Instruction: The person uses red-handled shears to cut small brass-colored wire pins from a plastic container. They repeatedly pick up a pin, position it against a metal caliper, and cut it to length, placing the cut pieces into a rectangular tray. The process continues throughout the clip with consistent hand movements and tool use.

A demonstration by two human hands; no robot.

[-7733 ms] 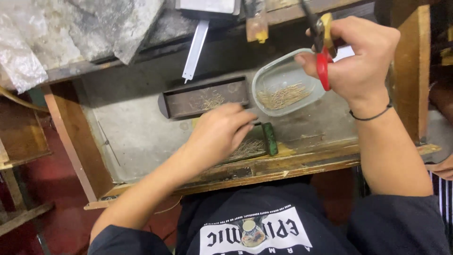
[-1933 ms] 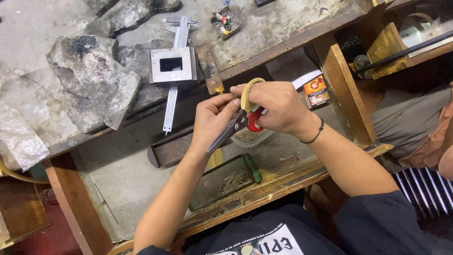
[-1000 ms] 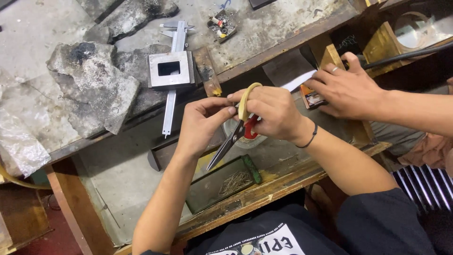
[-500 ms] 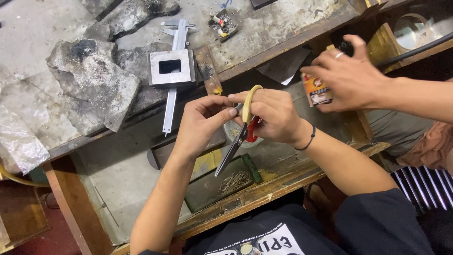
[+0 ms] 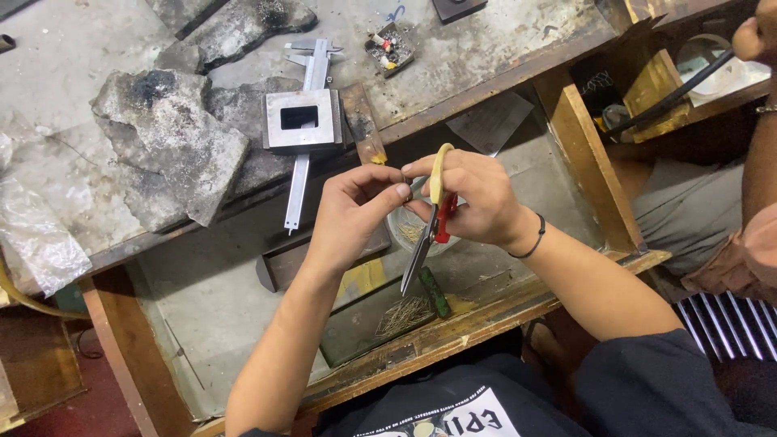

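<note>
My right hand (image 5: 477, 202) grips a pair of scissors (image 5: 430, 222) with yellow and red handles, blades pointing down toward me. My left hand (image 5: 356, 210) meets it fingertip to fingertip, pinching something small that I cannot make out. Both hands hover above an open drawer (image 5: 210, 299). Under them sits a clear plastic tub (image 5: 409, 235) holding thin wire pieces. Nearer me in the drawer lie a pile of fine wires (image 5: 405, 311) and a green stick (image 5: 435, 293).
A grey metal block (image 5: 301, 121) lies on a vernier caliper (image 5: 303, 162) on the bench top, next to charred grey slabs (image 5: 174, 154). A dark metal tray (image 5: 279, 267) rests in the drawer. Another person's arm (image 5: 761, 162) shows at the right edge.
The other person's hand, which reached in for a small box at the drawer's right, has withdrawn out of the drawer. My hands stay together with the scissors, drifting slightly.
</note>
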